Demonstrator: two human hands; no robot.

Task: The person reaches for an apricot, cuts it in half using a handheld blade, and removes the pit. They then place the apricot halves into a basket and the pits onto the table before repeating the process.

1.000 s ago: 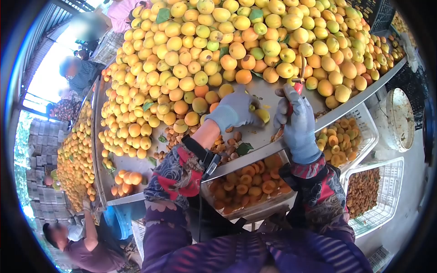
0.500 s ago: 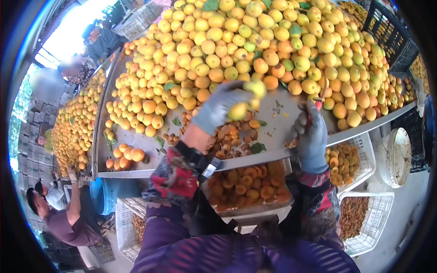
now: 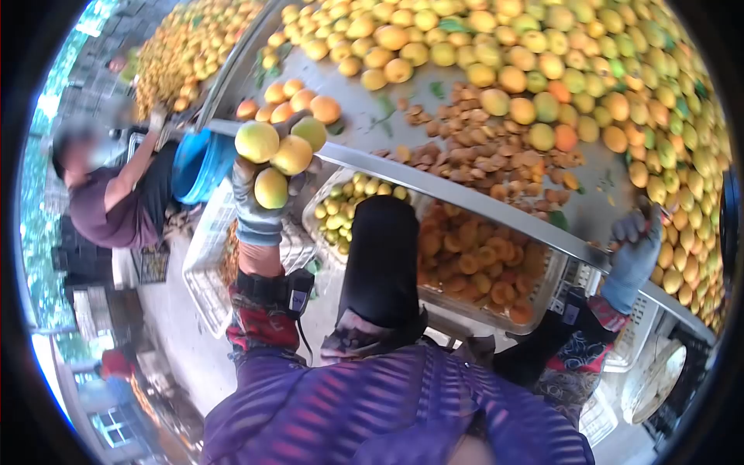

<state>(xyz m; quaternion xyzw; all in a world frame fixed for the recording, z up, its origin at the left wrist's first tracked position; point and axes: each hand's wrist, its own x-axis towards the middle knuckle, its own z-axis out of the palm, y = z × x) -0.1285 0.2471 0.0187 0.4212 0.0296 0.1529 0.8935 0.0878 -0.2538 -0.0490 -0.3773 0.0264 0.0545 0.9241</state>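
Note:
My left hand [image 3: 263, 203], in a grey glove, is raised at the table's left corner with several yellow-green apricots [image 3: 292, 155] gathered in its fingers. Behind them, a small group of orange apricots [image 3: 301, 101] lies on the metal table. At the right, my gloved right hand [image 3: 637, 246] rests by the table's front edge [image 3: 480, 213], fingers curled round a small tool with a red part [image 3: 665, 211]; most of the tool is hidden. Brown pits or dried pieces [image 3: 496, 139] are spread between the hands, below the large apricot heap [image 3: 558, 46].
Below the edge stand a crate of orange halves [image 3: 484, 263], a crate of greenish fruit [image 3: 349, 203] and a white crate [image 3: 203, 267]. A blue barrel [image 3: 194, 167] stands left, beside a seated person [image 3: 116, 198]. A white bucket [image 3: 657, 380] is at the lower right.
The view has swung left. My left hand has moved from the heap to the table's left corner, now holding more apricots. My right hand still has the small tool.

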